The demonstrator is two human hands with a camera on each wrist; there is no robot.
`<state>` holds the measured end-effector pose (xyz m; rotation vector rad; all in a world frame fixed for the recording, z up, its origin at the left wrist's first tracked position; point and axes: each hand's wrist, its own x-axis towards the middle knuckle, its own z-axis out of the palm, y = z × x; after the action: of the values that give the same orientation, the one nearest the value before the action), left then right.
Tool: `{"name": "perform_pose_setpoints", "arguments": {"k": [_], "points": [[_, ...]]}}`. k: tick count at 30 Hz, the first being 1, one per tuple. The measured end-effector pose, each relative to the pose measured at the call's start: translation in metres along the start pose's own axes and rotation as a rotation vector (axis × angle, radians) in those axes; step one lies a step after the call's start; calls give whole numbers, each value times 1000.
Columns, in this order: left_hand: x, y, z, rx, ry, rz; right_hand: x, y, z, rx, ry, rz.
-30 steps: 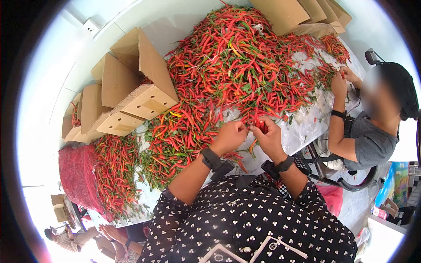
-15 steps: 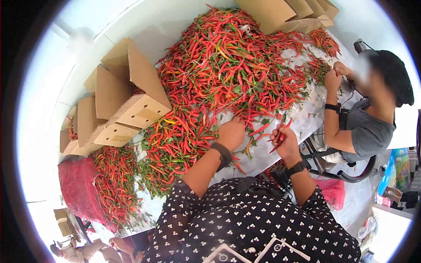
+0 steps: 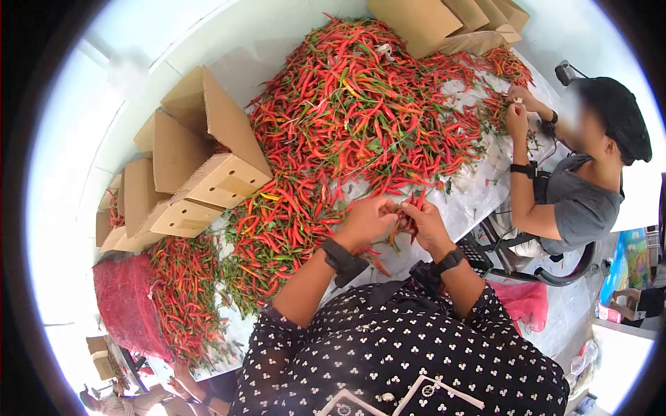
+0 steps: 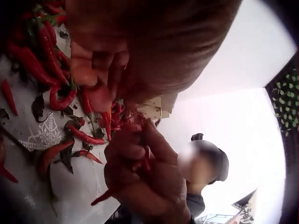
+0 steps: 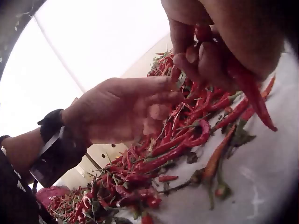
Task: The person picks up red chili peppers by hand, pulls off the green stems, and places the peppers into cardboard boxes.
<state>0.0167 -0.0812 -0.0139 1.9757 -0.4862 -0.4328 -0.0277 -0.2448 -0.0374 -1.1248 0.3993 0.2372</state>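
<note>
In the head view my right hand (image 3: 431,227) grips several red chili peppers (image 3: 416,201), their ends poking out past the fingers. One of these chilies (image 5: 252,93) hangs out below the hand in the right wrist view. My left hand (image 3: 366,222) is close beside it, fingers bent and fingertips right at the chilies' ends. The right wrist view shows the left hand (image 5: 121,109) with its thumb along the top; I cannot tell whether it pinches anything. Beyond both hands rises a large heap of red chilies (image 3: 361,104), mixed with green stems and leaves.
Open cardboard boxes (image 3: 225,182) stand to the left, and another cardboard box (image 3: 409,26) at the back right. A red mesh sack (image 3: 128,298) lies far left. Another person (image 3: 583,180) sits at the right, hands over chilies. Loose chilies lie on the table (image 3: 461,215).
My left hand reached to the heap's near edge half a second ago and has come back to the right hand. The right hand, still gripping chilies, has shifted slightly left.
</note>
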Motion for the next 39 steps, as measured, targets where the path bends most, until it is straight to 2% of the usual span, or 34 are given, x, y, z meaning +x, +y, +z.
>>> {"name": "perform_pose_setpoints", "arguments": {"k": [2, 4, 5, 7, 8, 10, 11, 13, 16, 20, 22, 25, 29, 31, 34, 35, 37, 39], "points": [[3, -7, -1, -9, -15, -66, -5, -4, -9, 15, -30, 25], [6, -4, -1, 21, 62, 110, -14, -10, -11, 78, -11, 52], [9, -5, 1, 20, 58, 113, -17, -12, -12, 137, -5, 84], [13, -9, 6, 304, 24, 346, -16, -7, -19, 199, -30, 89], [13, -11, 8, 304, 25, 347, -15, -5, -22, 262, -57, 97], [9, -9, 9, 526, 35, 203, -18, -3, -27, 259, -56, 85], [7, -10, 9, 526, 37, 203, -19, -3, -27, 259, -54, 74], [2, -15, 6, 667, 7, 79, -22, -5, -26, 244, -61, 73], [-1, -20, 3, 805, -68, 77, -19, 1, -23, 181, -71, 96], [-6, -19, 0, 676, -1, 158, -11, 7, -10, 66, -92, 124], [-11, -12, -3, 340, 57, 229, -6, 7, -4, 65, -101, 142], [-18, 3, -7, 181, -11, 162, -2, 8, 1, 74, -116, 167], [-19, -6, -8, 128, -3, 188, -6, -7, 9, 171, -87, 184], [-19, -7, -9, 212, 49, 355, -3, -4, 4, 133, -132, 172], [-17, -4, -7, 315, -1, 406, -3, -3, -2, 45, -176, 138], [-18, -2, -6, 316, -4, 407, -3, -4, -4, -9, -180, 121], [-22, 9, -5, 124, 70, 204, -4, -5, -7, -27, -166, 86], [-21, 22, -9, 160, 118, 183, -7, -7, -8, -44, -149, 54]]}}
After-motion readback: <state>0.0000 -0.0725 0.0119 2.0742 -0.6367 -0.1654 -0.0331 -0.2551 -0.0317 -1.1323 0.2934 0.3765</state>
